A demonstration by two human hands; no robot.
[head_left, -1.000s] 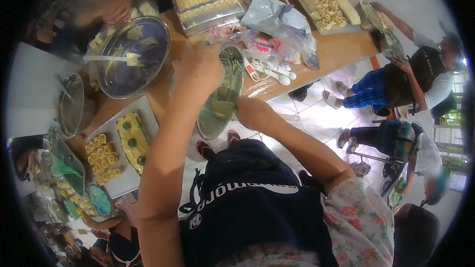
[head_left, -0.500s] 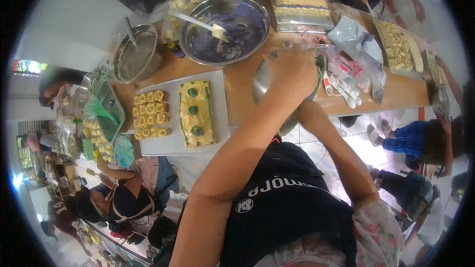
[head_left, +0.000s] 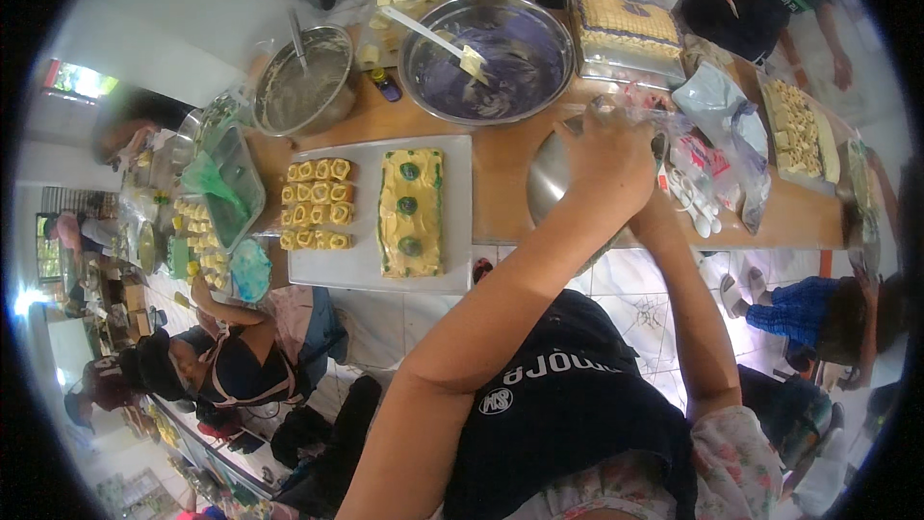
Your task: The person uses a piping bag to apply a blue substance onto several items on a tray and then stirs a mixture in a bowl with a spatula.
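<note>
Where the left hand (head_left: 616, 159) covers part of a steel bowl (head_left: 550, 178), right of frame centre, the right hand (head_left: 651, 218) sits partly hidden behind it; whether either grips cannot be told. Upper centre: purple-smeared bowl (head_left: 525, 67), white spatula (head_left: 423, 31). Left of centre: tray (head_left: 458, 212), yellow-iced cake (head_left: 411, 229), small cakes (head_left: 318, 195).

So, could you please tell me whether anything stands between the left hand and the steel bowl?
Nothing visible does: the left hand is right over the steel bowl, and the white measuring spoons lie off to the right.
</note>
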